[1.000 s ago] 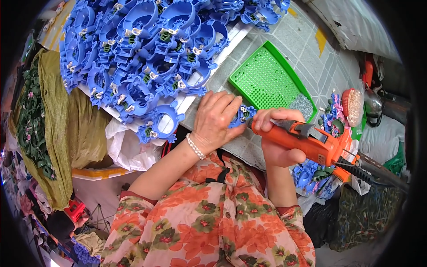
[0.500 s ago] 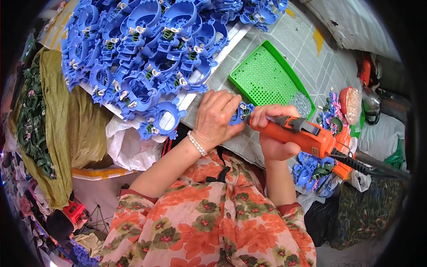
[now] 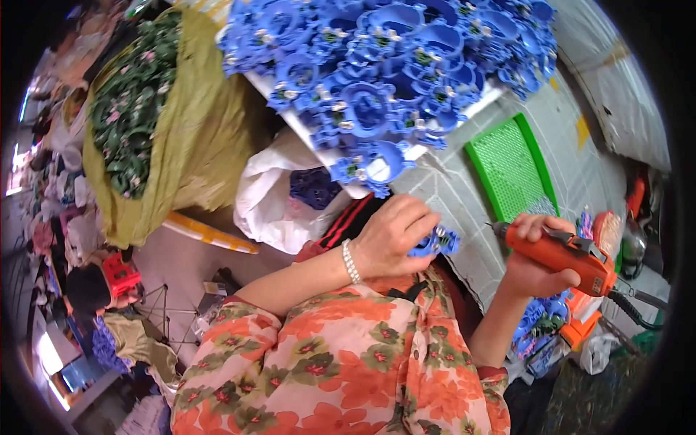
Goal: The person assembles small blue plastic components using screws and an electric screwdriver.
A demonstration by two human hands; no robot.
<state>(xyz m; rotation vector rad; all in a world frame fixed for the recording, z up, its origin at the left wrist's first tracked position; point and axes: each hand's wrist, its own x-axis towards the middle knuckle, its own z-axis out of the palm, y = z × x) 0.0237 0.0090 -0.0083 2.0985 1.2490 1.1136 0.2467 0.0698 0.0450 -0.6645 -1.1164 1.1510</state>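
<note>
My left hand (image 3: 397,235) is closed around a small blue plastic part (image 3: 437,242), whose right end sticks out past the fingers. In my right hand (image 3: 535,264) is an orange electric screwdriver (image 3: 562,259), its tip pointing left and its cord trailing off to the lower right. The tip and the blue part are well apart. Beyond the tip lies a green perforated tray (image 3: 507,163) with a small heap of tiny metal screws (image 3: 539,208) in its near right corner. Many similar blue parts (image 3: 366,109), with small white and green pieces on them, are piled on a white board ahead.
A yellow-green sack (image 3: 206,123) of green leafy pieces stands at the left. Between it and the table sits a white plastic bag (image 3: 272,217) with dark blue parts inside. At the right are a tub of pale bits (image 3: 607,232) and more blue parts (image 3: 536,315).
My view has turned left. The screwdriver tip has come away from the blue part, and my hands have moved apart. My left hand still holds the part.
</note>
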